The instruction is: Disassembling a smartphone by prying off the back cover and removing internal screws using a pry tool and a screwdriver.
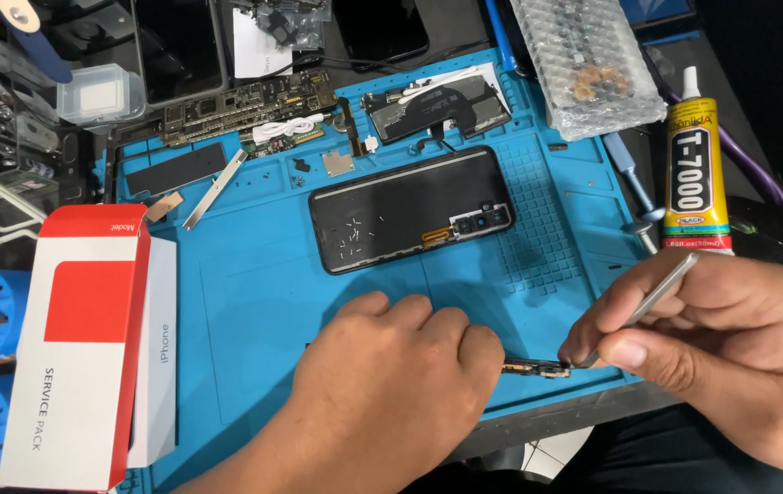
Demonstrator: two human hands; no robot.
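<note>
Tweezers (pixel 661 291) of bare metal sit pinched between the thumb and fingers of the right hand (pixel 712 343), their tips touching a small dark flex part (pixel 538 369) at the near edge of the blue repair mat (pixel 254 302). The left hand (pixel 391 366) is curled into a loose fist, knuckles up, pressing down on the mat just beside that part; its fingertips are tucked under, so whether they grip the part's other end cannot be told.

The mat is silicone, with moulded compartments and a grid of small square pockets on its right side. Near its middle lies an opened phone housing (pixel 410 220), black inside, with loose screws scattered in it and a camera module at its right end. Behind it rest a long green circuit board (pixel 250 105), a dark inner plate with white cables (pixel 437 105), a small metal shield (pixel 337 164) and a flat metal strip (pixel 215 189).

A red and white cardboard box (pixel 80 348) lies on a white box (pixel 155 348) over the mat's left edge. At the right stands a yellow tube of glue (pixel 695 165) with a white nozzle, and behind it a clear plastic tray (pixel 588 64). Dark phones (pixel 176 46) and a small clear container (pixel 99 91) crowd the dark bench at the back.
</note>
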